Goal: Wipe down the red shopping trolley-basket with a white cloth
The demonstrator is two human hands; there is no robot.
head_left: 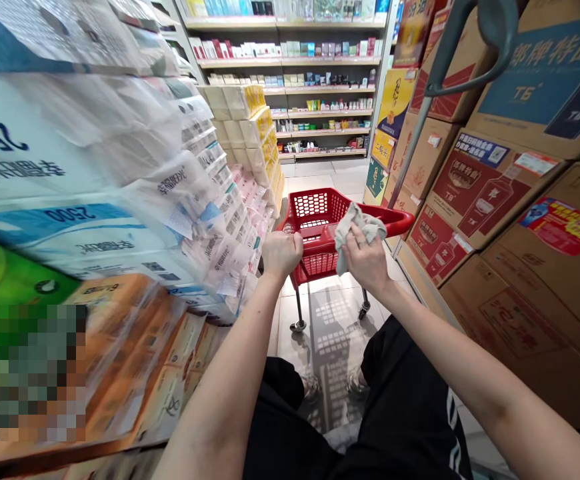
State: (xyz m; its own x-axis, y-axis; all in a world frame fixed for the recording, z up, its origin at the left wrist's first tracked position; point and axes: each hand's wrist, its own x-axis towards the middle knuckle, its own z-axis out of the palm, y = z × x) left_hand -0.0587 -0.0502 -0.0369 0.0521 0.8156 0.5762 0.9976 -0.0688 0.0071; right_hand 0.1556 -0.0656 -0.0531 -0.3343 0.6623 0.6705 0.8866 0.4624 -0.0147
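A small red plastic shopping cart (320, 263) on wheels stands in front of me, its basket walls full of holes. My left hand (282, 253) is closed round the near left part of its red frame. In my right hand (366, 259) is a crumpled light grey cloth (353, 230), pressed against the cart's red handle bar near the right side. My fingers hide part of the cloth and of the bar under it. Part of the basket's inside shows between my hands.
Packs of tissue paper (170, 180) are piled high on the left. Stacked cardboard boxes (490, 193) line the right, with a metal pole (413, 147) and its grey loop handle (500, 40) before them. Shelves of small goods (290, 63) stand across the far end of the tiled floor (330, 175).
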